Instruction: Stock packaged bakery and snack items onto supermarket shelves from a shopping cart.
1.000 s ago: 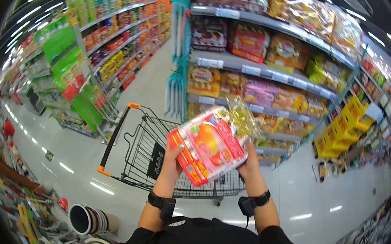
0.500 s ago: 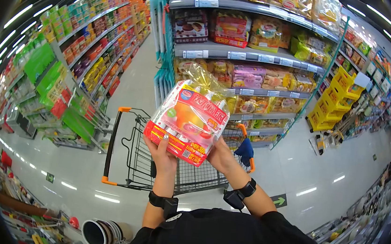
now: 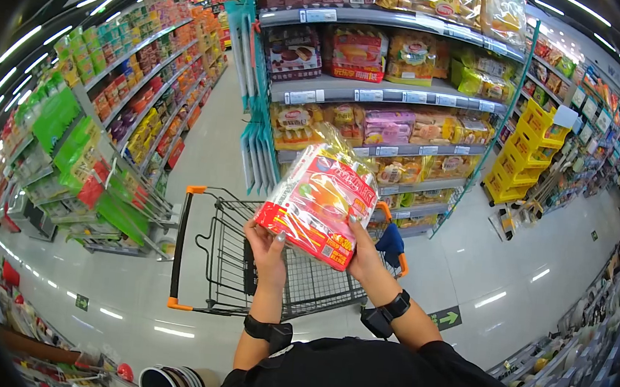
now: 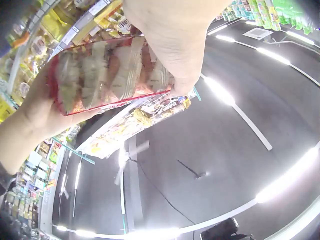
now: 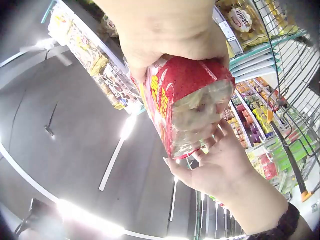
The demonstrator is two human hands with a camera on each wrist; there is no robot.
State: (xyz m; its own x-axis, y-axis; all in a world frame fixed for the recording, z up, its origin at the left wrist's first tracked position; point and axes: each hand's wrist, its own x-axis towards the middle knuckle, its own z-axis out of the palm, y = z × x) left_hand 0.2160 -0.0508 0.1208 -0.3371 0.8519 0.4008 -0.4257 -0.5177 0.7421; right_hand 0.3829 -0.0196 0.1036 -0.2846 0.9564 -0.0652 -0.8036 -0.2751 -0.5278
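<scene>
Both hands hold a red and pink pack of individually wrapped snacks, raised in front of the body over the shopping cart. The left hand grips its lower left corner, thumb on the printed front. At the lower right corner the right hand holds on, its thumb also on the front. Gold see-through film gathers at the pack's top. Through the clear underside in the left wrist view, small wrapped pieces sit in a row. The right wrist view has the left hand beneath the pack's red end.
A black wire shopping cart with orange corners stands below the pack, a dark blue item at its right end. Ahead rises a shelf of bagged baked goods. Yellow crates stand right, green displays left, buckets lower left.
The pack has turned and tilted between the hands. The right hand has shifted from its right side to the lower right corner. The head view has swung right, bringing the cart's blue item into sight.
</scene>
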